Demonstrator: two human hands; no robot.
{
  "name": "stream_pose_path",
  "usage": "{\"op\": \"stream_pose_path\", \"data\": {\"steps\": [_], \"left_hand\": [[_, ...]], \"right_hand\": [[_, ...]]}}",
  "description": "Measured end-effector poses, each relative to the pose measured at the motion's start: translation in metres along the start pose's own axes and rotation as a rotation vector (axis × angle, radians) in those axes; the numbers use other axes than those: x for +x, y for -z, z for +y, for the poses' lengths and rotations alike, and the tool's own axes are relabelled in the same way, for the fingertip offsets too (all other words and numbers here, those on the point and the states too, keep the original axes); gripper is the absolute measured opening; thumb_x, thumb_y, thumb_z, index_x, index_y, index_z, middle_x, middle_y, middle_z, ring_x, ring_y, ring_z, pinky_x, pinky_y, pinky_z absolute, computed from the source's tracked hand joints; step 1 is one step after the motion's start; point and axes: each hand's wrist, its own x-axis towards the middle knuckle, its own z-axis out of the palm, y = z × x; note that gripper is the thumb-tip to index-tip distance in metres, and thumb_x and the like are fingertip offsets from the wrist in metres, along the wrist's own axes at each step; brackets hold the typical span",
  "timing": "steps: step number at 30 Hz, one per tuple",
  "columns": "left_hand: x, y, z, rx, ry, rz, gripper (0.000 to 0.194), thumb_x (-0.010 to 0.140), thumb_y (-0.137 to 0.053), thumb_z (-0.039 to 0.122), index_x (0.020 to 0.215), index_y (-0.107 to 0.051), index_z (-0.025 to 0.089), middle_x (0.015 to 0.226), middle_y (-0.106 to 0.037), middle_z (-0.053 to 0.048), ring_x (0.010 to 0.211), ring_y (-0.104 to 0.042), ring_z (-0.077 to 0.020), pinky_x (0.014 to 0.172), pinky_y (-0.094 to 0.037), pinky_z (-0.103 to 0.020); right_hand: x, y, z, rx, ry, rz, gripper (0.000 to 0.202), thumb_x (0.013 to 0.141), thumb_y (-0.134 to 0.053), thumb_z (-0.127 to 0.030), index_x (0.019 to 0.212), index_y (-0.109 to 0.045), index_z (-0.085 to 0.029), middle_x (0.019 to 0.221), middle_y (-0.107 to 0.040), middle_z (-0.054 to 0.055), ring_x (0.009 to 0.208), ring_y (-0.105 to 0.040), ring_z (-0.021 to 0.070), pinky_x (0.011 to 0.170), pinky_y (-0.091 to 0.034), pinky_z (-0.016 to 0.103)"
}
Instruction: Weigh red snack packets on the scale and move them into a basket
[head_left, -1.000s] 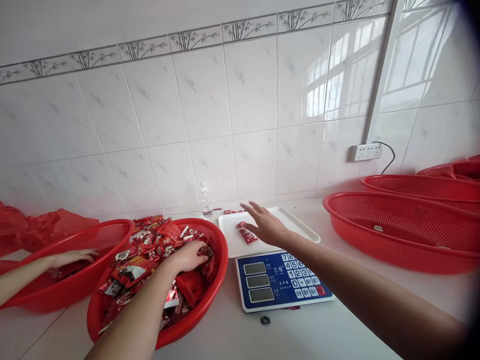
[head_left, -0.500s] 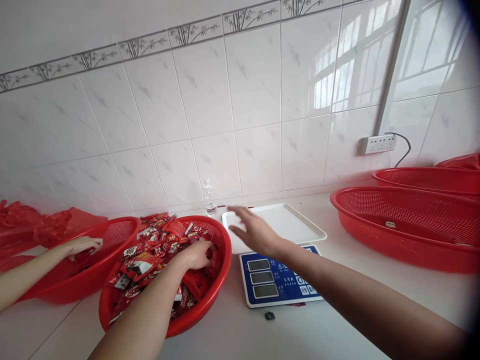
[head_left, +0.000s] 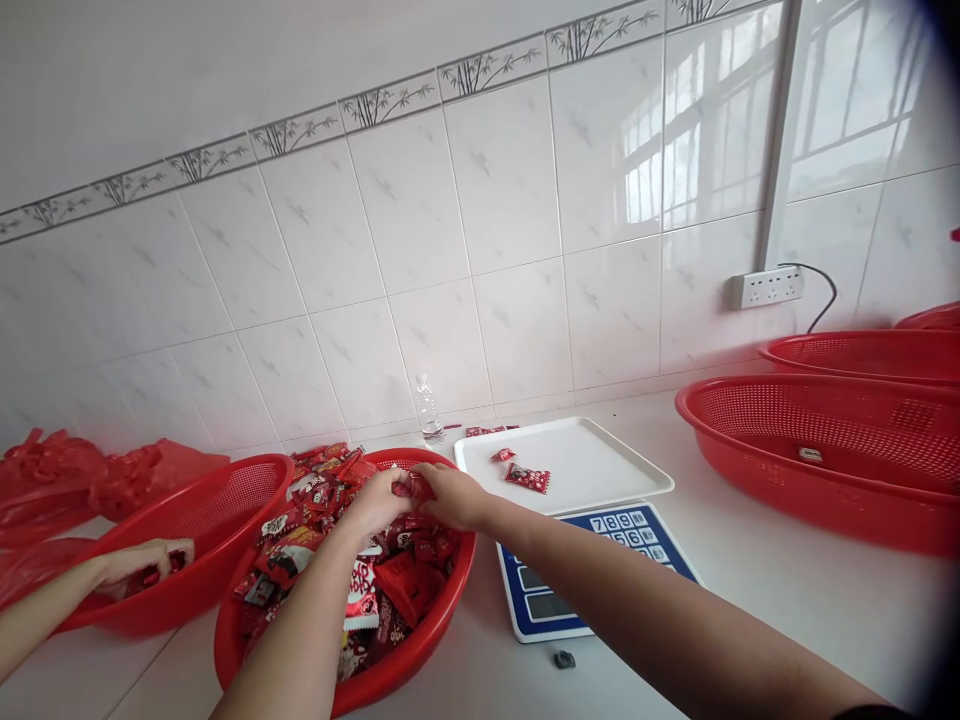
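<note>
Over the far right part of a red basket (head_left: 456,610), my two hands meet. My left hand (head_left: 379,505) is closed around small red-wrapped candies (head_left: 406,484). My right hand (head_left: 454,495) comes in from the right with its fingers curled against the same candies; its fingertips are partly hidden. Beneath them the basket is heaped with red snack packets (head_left: 307,500), and a white-and-red packet (head_left: 362,592) shows near my left forearm. To the right, a white tray (head_left: 592,465) on a blue scale (head_left: 536,622) bears a small red packet (head_left: 503,455) and a larger one (head_left: 527,477).
At left, another person's hand (head_left: 146,565) grips red packets inside a second red basket (head_left: 247,490). Red plastic bags (head_left: 150,470) lie behind it. A clear bottle (head_left: 428,410) stands by the wall. Large red baskets (head_left: 810,500) occupy the right, and a small dark object (head_left: 564,660) lies before the scale.
My right hand has left the tray, where it was spread, and joined my left hand. My left hand has risen from among the packets with candies. Two packets now show on the tray.
</note>
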Motion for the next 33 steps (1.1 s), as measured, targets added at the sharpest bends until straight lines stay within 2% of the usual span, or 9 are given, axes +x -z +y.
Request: {"op": "stream_pose_path", "data": {"steps": [3,6,11,15,17,21,25,28,33], "left_hand": [[0.005,0.001,-0.005,-0.166,-0.018,-0.018,0.029,0.064,-0.066,0.021,0.092,-0.061,0.014,0.075,-0.064,-0.002,0.067,-0.058,-0.0137,0.060,-0.043,-0.023],[0.009,0.002,-0.008,-0.298,-0.020,0.011,0.031,0.068,-0.065,0.030,0.094,-0.061,0.014,0.090,-0.063,-0.006,0.074,-0.058,-0.0141,0.065,-0.045,-0.024],[0.007,0.000,-0.007,-0.260,0.004,0.037,0.029,0.066,-0.067,0.031,0.090,-0.059,0.016,0.092,-0.062,-0.005,0.067,-0.055,-0.0122,0.059,-0.043,-0.024],[0.005,-0.002,-0.005,-0.245,0.006,0.030,0.033,0.068,-0.066,0.028,0.097,-0.056,0.018,0.107,-0.058,-0.007,0.066,-0.055,-0.0114,0.057,-0.043,-0.023],[0.004,-0.002,-0.004,-0.256,0.001,0.024,0.035,0.069,-0.064,0.027,0.101,-0.053,0.018,0.106,-0.057,-0.008,0.067,-0.056,-0.0122,0.058,-0.043,-0.024],[0.002,-0.004,-0.003,-0.251,0.000,0.010,0.039,0.070,-0.062,0.026,0.105,-0.049,0.018,0.092,-0.058,-0.005,0.062,-0.053,-0.0115,0.055,-0.042,-0.024],[0.001,-0.005,-0.003,-0.251,0.014,-0.001,0.041,0.068,-0.063,0.028,0.105,-0.048,0.018,0.079,-0.057,-0.001,0.061,-0.052,-0.0119,0.055,-0.041,-0.023],[0.001,-0.005,-0.003,-0.260,0.017,0.010,0.043,0.066,-0.065,0.030,0.104,-0.049,0.019,0.080,-0.058,-0.001,0.062,-0.052,-0.0120,0.056,-0.041,-0.024],[0.001,-0.005,-0.004,-0.262,0.016,0.021,0.038,0.062,-0.068,0.035,0.094,-0.053,0.020,0.083,-0.060,-0.001,0.057,-0.051,-0.0105,0.055,-0.041,-0.024]], "right_hand": [[-0.003,0.009,0.006,0.097,-0.045,0.091,0.038,0.072,-0.058,-0.024,0.110,-0.056,-0.017,0.100,-0.066,0.008,0.091,-0.060,0.0211,0.078,-0.045,0.030],[-0.008,0.026,0.018,0.185,-0.098,0.199,0.039,0.074,-0.057,-0.027,0.112,-0.053,-0.018,0.100,-0.065,0.006,0.088,-0.060,0.0172,0.074,-0.046,0.026],[-0.019,0.058,0.056,0.251,-0.247,0.362,0.045,0.081,-0.049,-0.031,0.123,-0.040,-0.017,0.102,-0.064,0.005,0.082,-0.061,0.0127,0.066,-0.047,0.023],[-0.031,0.079,0.089,0.176,-0.389,0.447,0.044,0.080,-0.049,-0.027,0.122,-0.042,-0.016,0.102,-0.064,0.008,0.084,-0.060,0.0144,0.069,-0.046,0.024],[-0.038,0.086,0.104,0.107,-0.455,0.457,0.043,0.080,-0.048,-0.025,0.122,-0.043,-0.016,0.102,-0.063,0.009,0.086,-0.060,0.0163,0.070,-0.045,0.026],[-0.046,0.091,0.127,-0.058,-0.533,0.384,0.047,0.078,-0.049,-0.023,0.124,-0.044,-0.017,0.108,-0.062,0.011,0.092,-0.058,0.0222,0.070,-0.044,0.030],[-0.046,0.090,0.136,-0.188,-0.500,0.226,0.043,0.073,-0.056,-0.025,0.116,-0.055,-0.017,0.116,-0.059,0.013,0.105,-0.054,0.0270,0.080,-0.042,0.033],[-0.045,0.088,0.130,-0.250,-0.427,0.147,0.047,0.075,-0.056,-0.029,0.121,-0.053,-0.019,0.126,-0.052,0.012,0.117,-0.045,0.0270,0.089,-0.038,0.034],[-0.045,0.080,0.105,-0.290,-0.313,0.033,0.041,0.076,-0.056,-0.031,0.115,-0.059,-0.022,0.116,-0.061,0.008,0.109,-0.053,0.0253,0.086,-0.042,0.034]]}}
